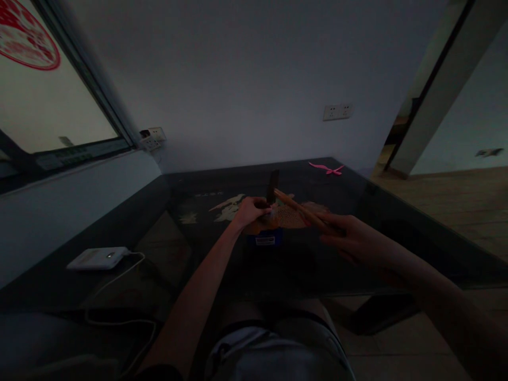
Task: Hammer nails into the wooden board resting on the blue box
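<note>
My left hand [253,210] is closed in a pinch at the lower end of a dark, flat, upright strip [273,182]. The strip's exact kind is too dim to make out. My right hand [349,235] is wrapped round a light-brown wooden stick [297,206], which slants up and left. Its tip is close beside the strip; I cannot tell whether they touch. Beneath the hands is a brown dotted patch [291,217], partly hidden. A small blue item with a white label [265,241] lies just in front of my left hand.
The dark, glossy table [166,275] meets a wall behind. A pink ribbon-like item [327,169] lies at the back right. At the left, a white power bank or similar flat device [98,258] has a white cable [115,280] running over the front edge. Wall sockets [337,111] are above.
</note>
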{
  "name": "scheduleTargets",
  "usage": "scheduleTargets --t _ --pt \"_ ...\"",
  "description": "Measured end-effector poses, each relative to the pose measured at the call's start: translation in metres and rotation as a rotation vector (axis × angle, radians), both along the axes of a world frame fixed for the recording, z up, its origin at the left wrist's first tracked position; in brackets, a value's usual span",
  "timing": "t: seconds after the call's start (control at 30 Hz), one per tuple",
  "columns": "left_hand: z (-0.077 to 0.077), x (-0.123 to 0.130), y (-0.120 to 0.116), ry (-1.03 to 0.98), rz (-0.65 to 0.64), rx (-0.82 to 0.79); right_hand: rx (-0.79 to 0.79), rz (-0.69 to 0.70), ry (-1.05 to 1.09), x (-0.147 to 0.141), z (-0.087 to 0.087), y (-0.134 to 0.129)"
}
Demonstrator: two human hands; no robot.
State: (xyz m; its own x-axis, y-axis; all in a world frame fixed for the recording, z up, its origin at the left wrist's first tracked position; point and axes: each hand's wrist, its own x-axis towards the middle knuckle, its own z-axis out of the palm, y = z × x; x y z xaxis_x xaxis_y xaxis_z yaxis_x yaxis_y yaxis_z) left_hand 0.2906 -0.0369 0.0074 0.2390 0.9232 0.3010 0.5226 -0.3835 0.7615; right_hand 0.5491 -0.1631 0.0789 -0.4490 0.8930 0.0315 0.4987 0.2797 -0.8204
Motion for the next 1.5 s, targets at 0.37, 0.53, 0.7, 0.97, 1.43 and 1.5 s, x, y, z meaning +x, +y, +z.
scheduleTargets --t 0.37,0.53,0.7,0.97,1.43,1.5 --pt "0.001 0.0 -0.001 0.012 0.009 0.012 -0.04 -0.008 0.016 0.001 0.006 -0.002" --pt "0.003 0.0 -0.002 0.028 -0.008 -0.02 -0.049 0.018 -0.055 0.001 -0.003 0.002" --pt "-0.001 0.0 0.002 0.015 0.034 0.016 -0.035 -0.021 0.047 0.003 0.005 -0.005" --pt "-0.006 -0.004 0.005 0.031 -0.002 -0.011 -0.046 0.014 -0.057 0.002 -0.005 0.002" --pt "0.002 -0.005 -0.001 -0.032 -0.013 -0.078 -0.059 0.007 -0.033 0.0 -0.001 -0.001" --pt "0.002 -0.004 -0.002 -0.047 -0.002 -0.075 -0.043 -0.01 0.012 0.0 0.004 -0.004"
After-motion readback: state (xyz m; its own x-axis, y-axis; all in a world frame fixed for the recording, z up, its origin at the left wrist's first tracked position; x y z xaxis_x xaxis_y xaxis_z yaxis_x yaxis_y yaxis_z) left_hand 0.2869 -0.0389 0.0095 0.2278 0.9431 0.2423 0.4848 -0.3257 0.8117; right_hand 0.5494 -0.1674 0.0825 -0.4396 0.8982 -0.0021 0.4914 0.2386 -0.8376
